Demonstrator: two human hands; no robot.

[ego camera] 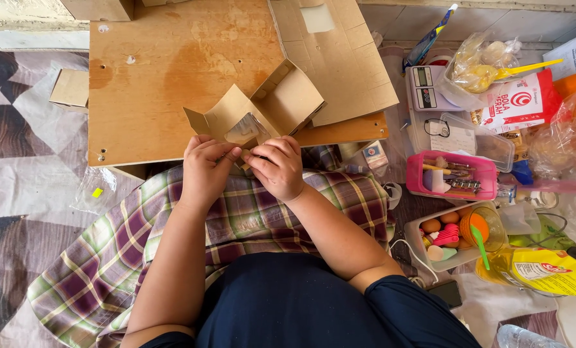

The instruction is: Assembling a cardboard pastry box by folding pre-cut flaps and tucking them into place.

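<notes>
1. A small brown cardboard box point(272, 109), partly folded with a clear window panel in one flap, is sitting at the near edge of a low wooden board point(152, 84), its open tray tilting up and away from the person.
2. The left hand point(205, 169) is pinching the box's near flap, its fingers curled and closed on the cardboard just below the window.
3. The right hand point(278, 166) is gripping the same flap from the other side, fingers bent and clamped on it (the two hands are touching at the fingertips).
4. A flat sheet of cut cardboard point(339, 61) is lying on the board just behind the box, reaching past the board's right edge.
5. A plaid cloth point(249, 219) in purple, green and cream is covering the person's lap beneath both forearms.
6. A small clear plastic bag point(94, 190) is lying on the patterned floor mat point(17, 142) to the left, near the board's corner.
7. To the right, a pink tray point(452, 175) of small tools is sitting beside a clear plastic container point(458, 132) and a small digital scale point(426, 87).
8. Nearer the person, an open tub point(445, 235) is holding round pieces, pink items and an orange cup with a green spoon point(480, 245), with a yellow packet point(545, 270) lying just to its right.
</notes>
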